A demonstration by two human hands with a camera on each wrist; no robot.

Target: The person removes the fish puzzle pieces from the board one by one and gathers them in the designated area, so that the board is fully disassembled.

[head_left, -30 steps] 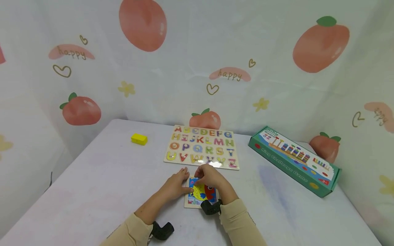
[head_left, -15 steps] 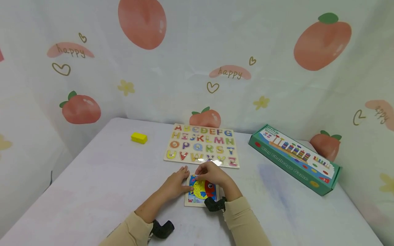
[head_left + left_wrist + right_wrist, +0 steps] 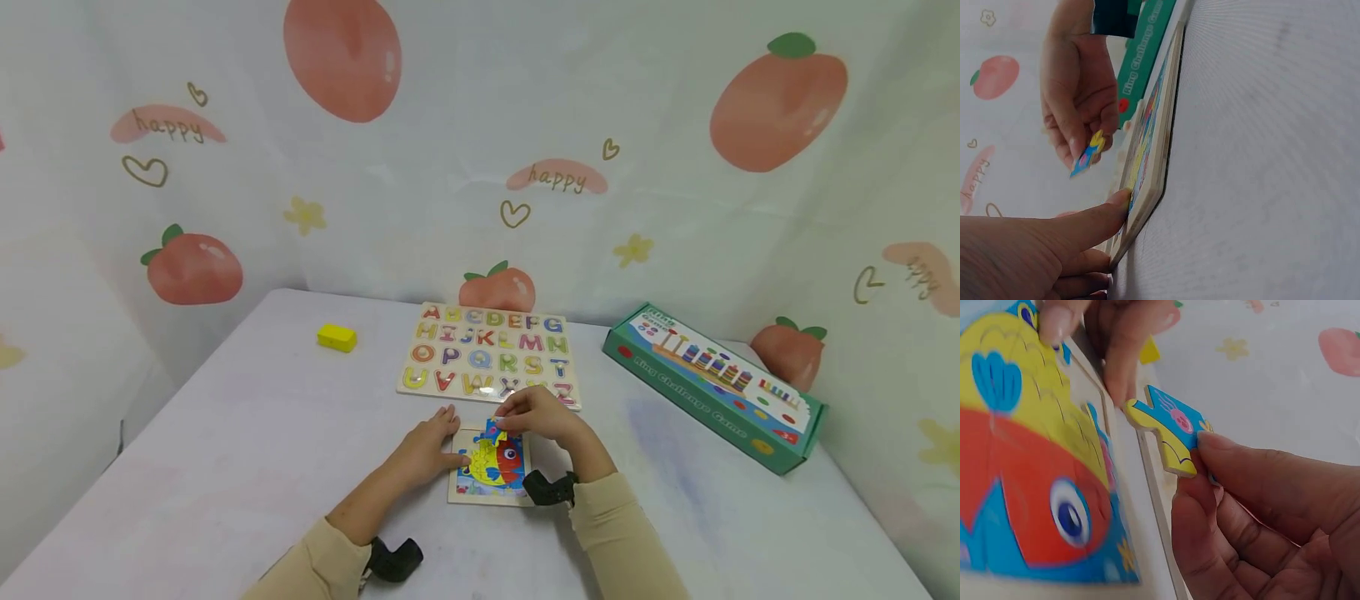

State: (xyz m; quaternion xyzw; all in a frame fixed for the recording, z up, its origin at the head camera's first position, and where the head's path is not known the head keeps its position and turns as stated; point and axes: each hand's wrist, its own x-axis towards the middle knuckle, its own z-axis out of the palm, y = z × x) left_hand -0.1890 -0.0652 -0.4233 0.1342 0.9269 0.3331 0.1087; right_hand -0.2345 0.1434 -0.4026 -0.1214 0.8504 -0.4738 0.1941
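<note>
A wooden fish jigsaw puzzle lies in its framed tray at the table's near middle, showing a yellow and red fish on blue. My left hand rests at its left side, fingers stretched forward and the thumb pressing on the pieces near the edge. Over the far side of the tray, my right hand pinches a blue and yellow puzzle piece with a pink jellyfish print between thumb and fingers. That piece is tilted and clear of the tray. A bare gap shows beside the fish's yellow body in the right wrist view.
Behind the puzzle lies a wooden alphabet board with peg letters. A green Ring Challenge Game box stands at the right, and a yellow block at the back left. A printed curtain hangs behind the table.
My right hand has drawn back to the right and lifted the puzzle piece from the upper part of the tray, uncovering a gap. The left hand has stayed in place.
</note>
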